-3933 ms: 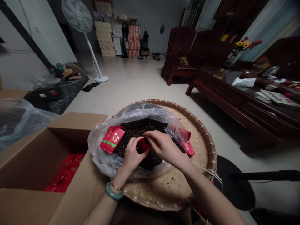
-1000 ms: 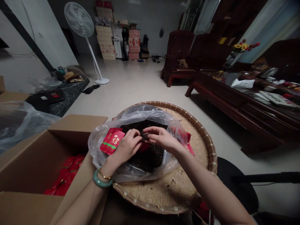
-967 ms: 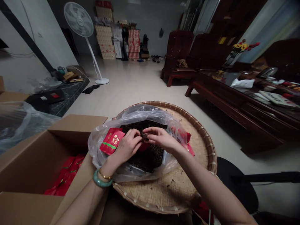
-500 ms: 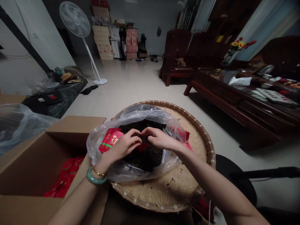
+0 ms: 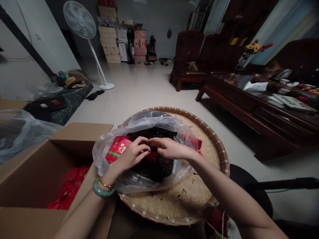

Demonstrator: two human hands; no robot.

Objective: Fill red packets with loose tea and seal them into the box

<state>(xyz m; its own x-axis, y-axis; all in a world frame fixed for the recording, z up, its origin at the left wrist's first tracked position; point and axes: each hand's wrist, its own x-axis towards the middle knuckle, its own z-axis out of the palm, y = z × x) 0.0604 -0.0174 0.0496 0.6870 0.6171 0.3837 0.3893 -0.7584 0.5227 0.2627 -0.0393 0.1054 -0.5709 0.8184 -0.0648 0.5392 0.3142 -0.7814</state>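
Note:
My left hand [image 5: 136, 153], with a jade bangle on its wrist, and my right hand [image 5: 169, 148] meet fingertip to fingertip above a clear plastic bag [image 5: 149, 188]. Their fingers are curled closed on a small red packet [image 5: 151, 156], mostly hidden under them. Dark, dry loose leaves that look like tea [image 5: 160, 171] fill the bag. Against its left side, beside my left hand, lie red packets with gold print and a green stripe [image 5: 118, 149]. The bag rests on a round woven bamboo tray [image 5: 196, 199].
On the left stands an open cardboard box [image 5: 27, 166] with red packets [image 5: 71, 186] inside. More red packets [image 5: 198, 142] lie on the tray's right side. Beyond are a white standing fan [image 5: 81, 23], a dark wooden table [image 5: 249, 106] and a black round base [image 5: 251, 189].
My right hand's fingers have shifted slightly and press closer to my left fingertips over the red packet. Bag, tray and box look the same.

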